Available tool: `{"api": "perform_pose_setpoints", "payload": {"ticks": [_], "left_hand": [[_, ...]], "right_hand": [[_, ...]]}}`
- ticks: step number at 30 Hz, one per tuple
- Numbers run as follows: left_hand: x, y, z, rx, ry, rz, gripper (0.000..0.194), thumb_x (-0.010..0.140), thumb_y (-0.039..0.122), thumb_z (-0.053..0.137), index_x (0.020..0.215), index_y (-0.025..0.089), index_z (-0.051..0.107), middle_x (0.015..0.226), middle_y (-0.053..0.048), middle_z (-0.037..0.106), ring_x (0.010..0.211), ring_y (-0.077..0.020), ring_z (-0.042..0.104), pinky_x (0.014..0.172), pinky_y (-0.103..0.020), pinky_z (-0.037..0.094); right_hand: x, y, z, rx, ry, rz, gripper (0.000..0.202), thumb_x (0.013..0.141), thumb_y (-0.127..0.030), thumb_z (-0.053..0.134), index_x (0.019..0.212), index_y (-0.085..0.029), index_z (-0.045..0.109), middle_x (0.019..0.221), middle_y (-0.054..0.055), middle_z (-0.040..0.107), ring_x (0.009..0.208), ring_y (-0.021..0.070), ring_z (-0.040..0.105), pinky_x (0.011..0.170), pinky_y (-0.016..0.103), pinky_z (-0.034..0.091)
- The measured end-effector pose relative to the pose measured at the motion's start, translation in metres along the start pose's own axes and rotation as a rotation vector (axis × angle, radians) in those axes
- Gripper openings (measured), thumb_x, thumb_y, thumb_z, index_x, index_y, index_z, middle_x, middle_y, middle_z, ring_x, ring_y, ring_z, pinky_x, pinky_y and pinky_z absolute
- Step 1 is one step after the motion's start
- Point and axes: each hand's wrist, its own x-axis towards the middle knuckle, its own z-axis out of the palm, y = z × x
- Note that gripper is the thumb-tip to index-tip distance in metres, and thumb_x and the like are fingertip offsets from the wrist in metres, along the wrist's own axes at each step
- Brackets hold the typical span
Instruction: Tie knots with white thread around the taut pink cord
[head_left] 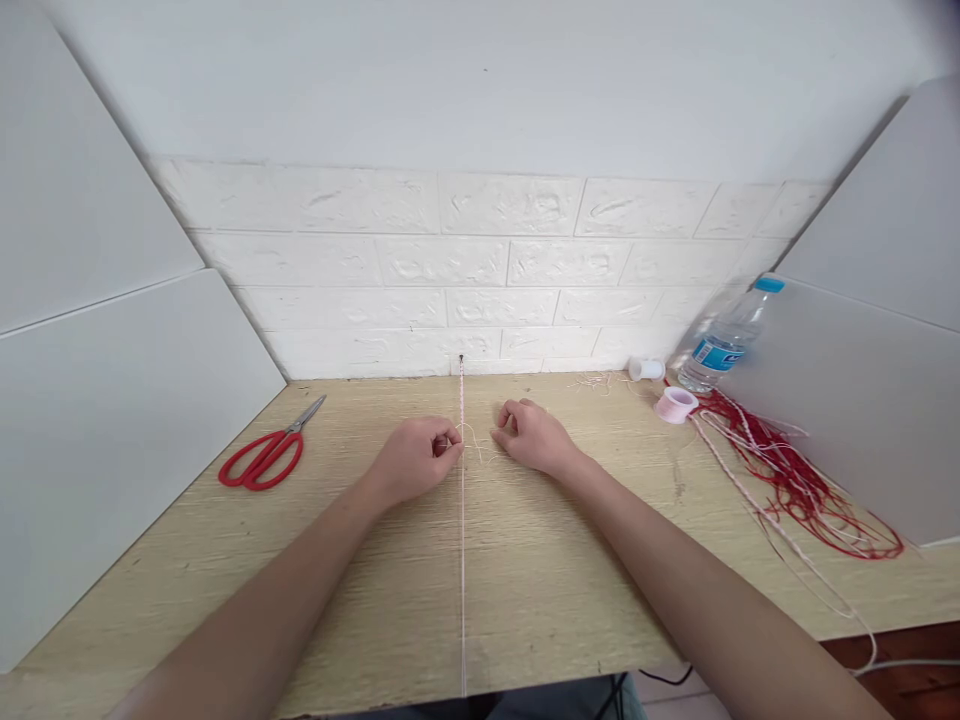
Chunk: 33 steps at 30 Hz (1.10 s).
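A thin pink cord runs straight from a small hole at the foot of the wall toward the table's front edge. Its far stretch is a thicker pink-and-white braid. My left hand is closed in a pinch at the cord, just below the braid, with a fine pale thread looping out to the right of its fingertips. To the right of the cord, my right hand has its fingers curled and thumb drawn in. Whatever its fingertips hold is too fine to make out.
Red-handled scissors lie at the left. On the right are a pink thread spool, a white spool, a leaning water bottle and a tangle of red cords. White panels flank the wooden table.
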Motion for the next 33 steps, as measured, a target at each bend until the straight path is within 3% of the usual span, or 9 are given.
{"api": "perform_pose_setpoints", "payload": {"ticks": [6, 13, 20, 23, 28, 33], "left_hand": [[0.0, -0.001, 0.001, -0.002, -0.003, 0.007, 0.014, 0.081, 0.03, 0.053, 0.075, 0.02, 0.061, 0.061, 0.003, 0.056, 0.056, -0.0106, 0.047, 0.054, -0.024, 0.036], [0.001, 0.0, 0.001, 0.006, -0.006, 0.016, 0.015, 0.081, 0.03, 0.053, 0.074, 0.019, 0.061, 0.059, 0.003, 0.054, 0.055, -0.0105, 0.045, 0.054, -0.024, 0.035], [0.001, 0.0, 0.001, 0.008, -0.012, 0.004, 0.015, 0.081, 0.031, 0.053, 0.074, 0.02, 0.061, 0.06, 0.002, 0.055, 0.055, -0.0107, 0.046, 0.054, -0.024, 0.035], [0.0, 0.0, 0.001, 0.007, -0.015, 0.003, 0.015, 0.081, 0.031, 0.053, 0.074, 0.02, 0.061, 0.06, 0.003, 0.055, 0.055, -0.0108, 0.047, 0.054, -0.024, 0.035], [0.0, -0.001, 0.001, -0.001, -0.012, -0.001, 0.015, 0.081, 0.03, 0.053, 0.075, 0.02, 0.061, 0.06, 0.003, 0.055, 0.055, -0.0106, 0.047, 0.054, -0.024, 0.036], [0.0, -0.001, 0.001, 0.0, -0.013, 0.003, 0.015, 0.081, 0.03, 0.052, 0.075, 0.02, 0.061, 0.06, 0.002, 0.055, 0.055, -0.0107, 0.047, 0.054, -0.024, 0.037]], "right_hand": [[-0.001, -0.012, 0.009, 0.149, 0.048, -0.113, 0.023, 0.084, -0.038, 0.055, 0.075, -0.017, 0.061, 0.075, 0.004, 0.057, 0.075, 0.0144, 0.05, 0.067, 0.025, 0.035], [-0.004, -0.023, 0.012, 0.198, -0.013, -0.176, 0.021, 0.08, -0.033, 0.058, 0.067, -0.018, 0.062, 0.067, 0.001, 0.057, 0.073, 0.0138, 0.049, 0.065, 0.025, 0.034], [-0.003, -0.022, 0.013, 0.445, -0.076, -0.026, 0.006, 0.073, -0.021, 0.054, 0.073, -0.017, 0.06, 0.069, 0.0, 0.061, 0.063, 0.0113, 0.052, 0.059, 0.023, 0.037], [-0.001, -0.018, 0.013, 0.618, -0.067, 0.043, 0.01, 0.069, -0.02, 0.056, 0.078, -0.017, 0.058, 0.072, 0.0, 0.062, 0.063, 0.0116, 0.053, 0.058, 0.023, 0.039], [0.003, -0.015, 0.005, 0.903, 0.017, 0.089, 0.012, 0.067, -0.017, 0.054, 0.08, -0.018, 0.056, 0.062, -0.003, 0.058, 0.059, 0.0108, 0.052, 0.06, 0.023, 0.039], [0.0, -0.023, -0.011, 1.045, 0.149, 0.005, 0.012, 0.068, -0.017, 0.057, 0.08, -0.018, 0.057, 0.055, -0.006, 0.047, 0.051, 0.0086, 0.042, 0.053, 0.022, 0.035]]}}
